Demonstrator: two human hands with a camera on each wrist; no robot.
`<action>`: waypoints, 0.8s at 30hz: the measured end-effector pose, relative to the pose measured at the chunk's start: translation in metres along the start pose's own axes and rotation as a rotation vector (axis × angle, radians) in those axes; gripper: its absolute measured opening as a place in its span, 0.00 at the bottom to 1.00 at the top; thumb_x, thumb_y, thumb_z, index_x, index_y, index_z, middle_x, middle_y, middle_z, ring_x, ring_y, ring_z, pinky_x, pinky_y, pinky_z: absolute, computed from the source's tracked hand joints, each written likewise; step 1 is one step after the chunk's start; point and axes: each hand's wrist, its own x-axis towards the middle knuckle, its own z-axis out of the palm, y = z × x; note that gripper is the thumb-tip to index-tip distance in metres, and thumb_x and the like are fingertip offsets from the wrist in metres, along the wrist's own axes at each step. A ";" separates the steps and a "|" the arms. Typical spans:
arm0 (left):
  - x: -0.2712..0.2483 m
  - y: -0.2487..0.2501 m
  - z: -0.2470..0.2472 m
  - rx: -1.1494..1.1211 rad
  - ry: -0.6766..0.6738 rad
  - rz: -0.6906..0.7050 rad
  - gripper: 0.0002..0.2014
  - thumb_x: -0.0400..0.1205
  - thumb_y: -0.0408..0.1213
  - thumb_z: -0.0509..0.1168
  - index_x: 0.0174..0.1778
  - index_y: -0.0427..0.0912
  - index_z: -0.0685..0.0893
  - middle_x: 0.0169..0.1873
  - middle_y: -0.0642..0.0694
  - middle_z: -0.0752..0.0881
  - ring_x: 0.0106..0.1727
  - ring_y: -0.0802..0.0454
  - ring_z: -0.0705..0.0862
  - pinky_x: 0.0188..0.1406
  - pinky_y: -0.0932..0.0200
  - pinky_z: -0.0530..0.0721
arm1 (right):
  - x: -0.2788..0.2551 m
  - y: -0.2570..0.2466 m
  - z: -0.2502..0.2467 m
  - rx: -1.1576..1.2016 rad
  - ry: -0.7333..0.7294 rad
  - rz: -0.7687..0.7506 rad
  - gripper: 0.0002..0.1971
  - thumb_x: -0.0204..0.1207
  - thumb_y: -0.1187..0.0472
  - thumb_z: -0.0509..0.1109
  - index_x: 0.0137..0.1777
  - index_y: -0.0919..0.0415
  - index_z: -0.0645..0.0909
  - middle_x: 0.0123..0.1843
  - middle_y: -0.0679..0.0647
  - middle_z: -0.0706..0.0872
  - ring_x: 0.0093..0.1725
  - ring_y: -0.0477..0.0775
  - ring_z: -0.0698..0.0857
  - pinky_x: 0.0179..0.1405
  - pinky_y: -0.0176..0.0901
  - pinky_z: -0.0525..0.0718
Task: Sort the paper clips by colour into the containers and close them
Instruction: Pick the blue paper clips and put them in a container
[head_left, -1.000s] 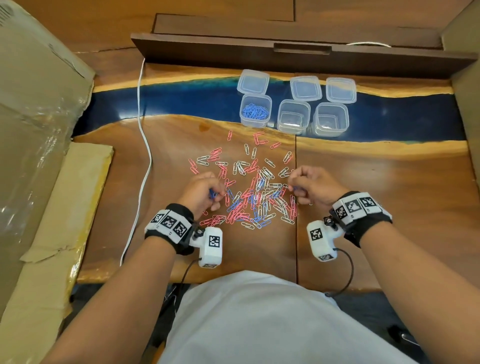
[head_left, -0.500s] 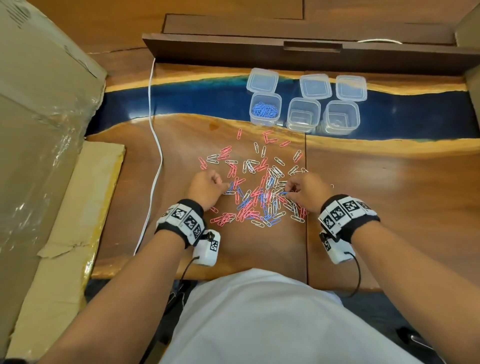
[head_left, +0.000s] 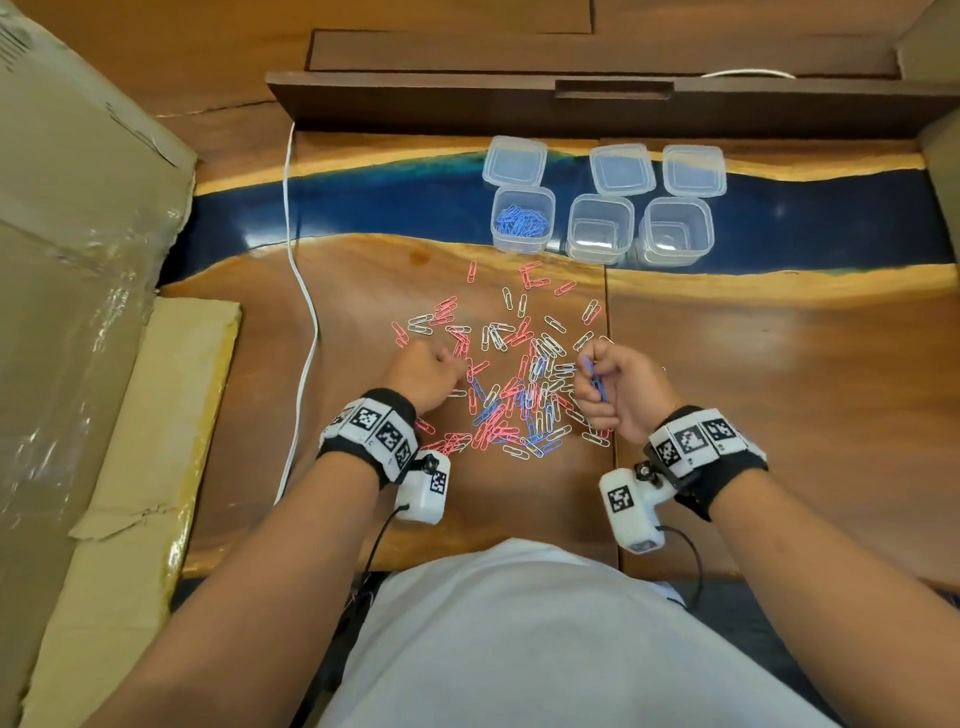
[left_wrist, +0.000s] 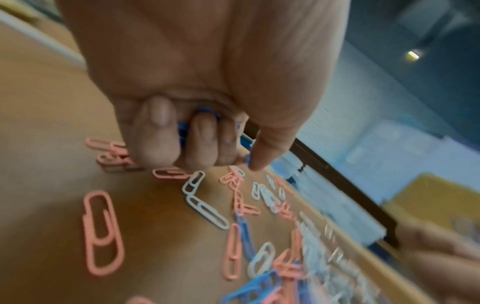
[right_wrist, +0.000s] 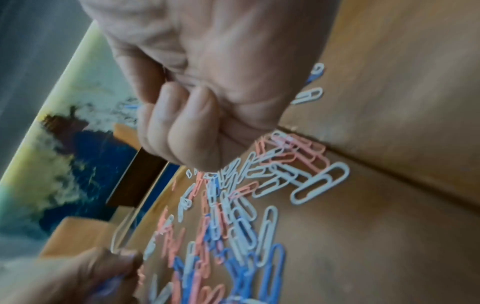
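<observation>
Up comes the right hand (head_left: 621, 387) from the pile it was bent over half a second back, wrist rolled so the palm side shows, and between curled fingers and thumb it pinches blue clips (head_left: 596, 382) held clear of the table (head_left: 779, 374). Over on the other side the left hand (head_left: 428, 375) has drifted to the pile's left edge, knuckles up, fisted low over the wood; the left wrist view shows its fingers (left_wrist: 155, 131) curled tight round a few blue clips of its own (left_wrist: 183, 128), thumb tip pointing down near the surface. Between the two hands lies the mixed scatter of paper clips (head_left: 511, 374), pink, white and blue, unsorted. Beyond it stand three clear containers: the left one (head_left: 523, 218) holds blue clips, the middle one (head_left: 600, 226) and the right one (head_left: 675, 231) look bare. Three lids (head_left: 621, 169) lie behind them.
</observation>
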 end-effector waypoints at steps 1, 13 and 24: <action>-0.003 0.000 -0.001 -0.150 -0.033 -0.050 0.12 0.80 0.35 0.61 0.30 0.46 0.73 0.25 0.50 0.75 0.25 0.50 0.71 0.22 0.61 0.71 | -0.002 0.000 0.002 0.070 -0.050 -0.014 0.06 0.66 0.68 0.48 0.34 0.61 0.67 0.23 0.56 0.66 0.18 0.45 0.58 0.19 0.31 0.53; -0.027 -0.009 -0.001 -1.026 -0.346 -0.133 0.09 0.71 0.26 0.49 0.29 0.44 0.63 0.25 0.46 0.68 0.22 0.53 0.64 0.20 0.64 0.56 | 0.033 0.002 0.013 -0.839 0.345 -0.110 0.22 0.82 0.50 0.64 0.28 0.54 0.65 0.23 0.49 0.66 0.22 0.49 0.64 0.23 0.39 0.63; -0.026 -0.006 0.006 -0.902 -0.212 -0.171 0.15 0.64 0.16 0.45 0.27 0.44 0.61 0.25 0.45 0.66 0.18 0.55 0.60 0.22 0.69 0.52 | 0.043 0.016 0.020 -1.217 0.346 -0.160 0.08 0.72 0.66 0.72 0.38 0.51 0.82 0.29 0.44 0.80 0.25 0.43 0.75 0.24 0.36 0.67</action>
